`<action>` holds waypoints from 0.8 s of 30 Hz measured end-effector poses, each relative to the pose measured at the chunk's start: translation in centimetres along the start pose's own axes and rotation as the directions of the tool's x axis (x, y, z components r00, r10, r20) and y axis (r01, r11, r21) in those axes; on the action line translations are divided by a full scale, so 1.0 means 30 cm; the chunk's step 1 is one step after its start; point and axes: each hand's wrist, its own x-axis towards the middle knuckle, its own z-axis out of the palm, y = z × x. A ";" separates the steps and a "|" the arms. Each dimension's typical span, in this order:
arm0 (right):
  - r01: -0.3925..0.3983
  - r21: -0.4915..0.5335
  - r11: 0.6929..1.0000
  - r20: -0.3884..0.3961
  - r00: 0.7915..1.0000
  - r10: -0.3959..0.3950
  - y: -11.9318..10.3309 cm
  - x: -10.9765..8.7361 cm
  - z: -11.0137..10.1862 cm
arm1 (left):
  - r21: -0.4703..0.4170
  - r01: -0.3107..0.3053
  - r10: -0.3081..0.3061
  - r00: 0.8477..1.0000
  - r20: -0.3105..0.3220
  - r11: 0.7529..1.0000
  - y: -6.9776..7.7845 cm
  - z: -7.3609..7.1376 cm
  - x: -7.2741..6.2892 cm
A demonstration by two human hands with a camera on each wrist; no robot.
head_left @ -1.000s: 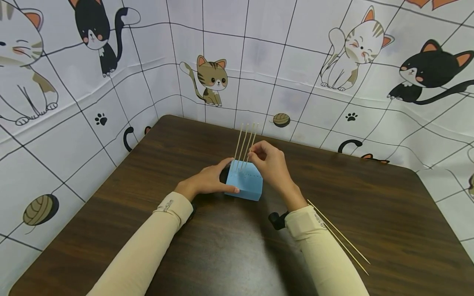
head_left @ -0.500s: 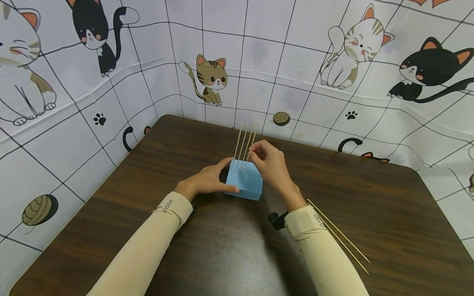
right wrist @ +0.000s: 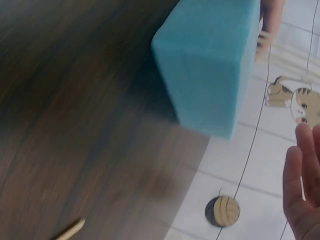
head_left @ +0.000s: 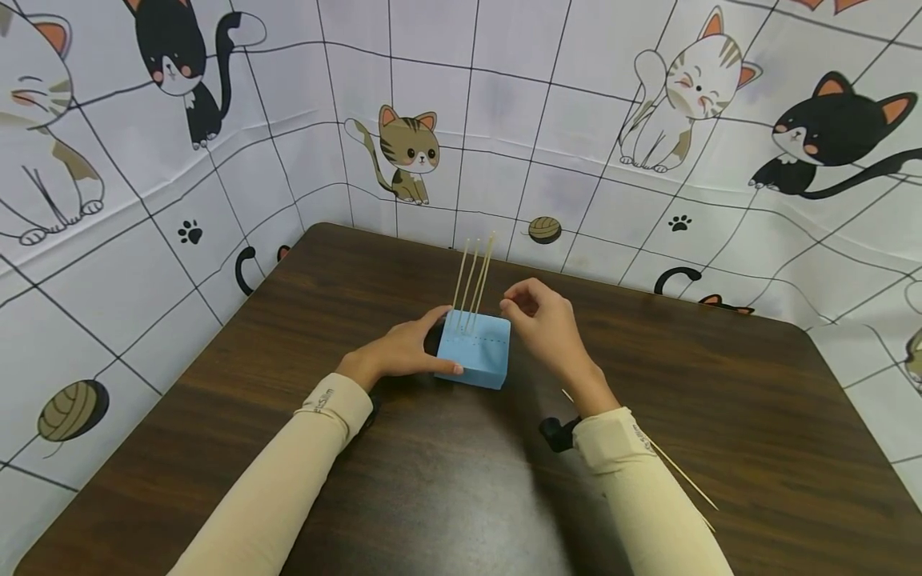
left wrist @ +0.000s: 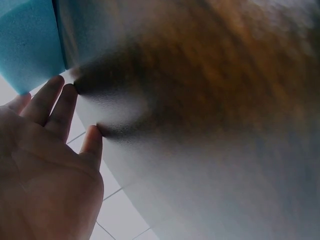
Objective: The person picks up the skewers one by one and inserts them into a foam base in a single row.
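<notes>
Rightward, off the sticks (head_left: 483, 276), has gone the right hand (head_left: 543, 324), and the rightmost stick's top now leans close to its neighbour's, so that stick seems to be standing unaided in the block (head_left: 475, 352). Bent at the wrist just beside the block, that hand has its fingers loosely curled, thumb and forefinger slightly apart, nothing visible between them. The left hand (head_left: 396, 350) clasps the block's left side on the surface (head_left: 432, 480).

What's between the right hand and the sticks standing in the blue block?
A bare gap: the head view shows only tabletop between right hand and sticks.
</notes>
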 end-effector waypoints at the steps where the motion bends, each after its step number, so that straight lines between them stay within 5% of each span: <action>1: -0.007 -0.010 1.000 0.006 1.000 0.007 0.008 -0.006 -0.013 | -0.004 -0.004 0.004 1.000 0.000 1.000 0.002 0.000 -0.001; 15: -0.149 -0.181 0.972 0.047 0.986 0.160 0.155 -0.118 -0.186 | -0.013 -0.012 0.012 1.000 0.013 1.000 0.004 -0.009 -0.009; 24: -0.270 -0.305 0.913 0.129 0.938 0.321 0.243 -0.231 -0.304 | -0.017 -0.025 0.026 1.000 0.011 1.000 -0.001 -0.003 -0.002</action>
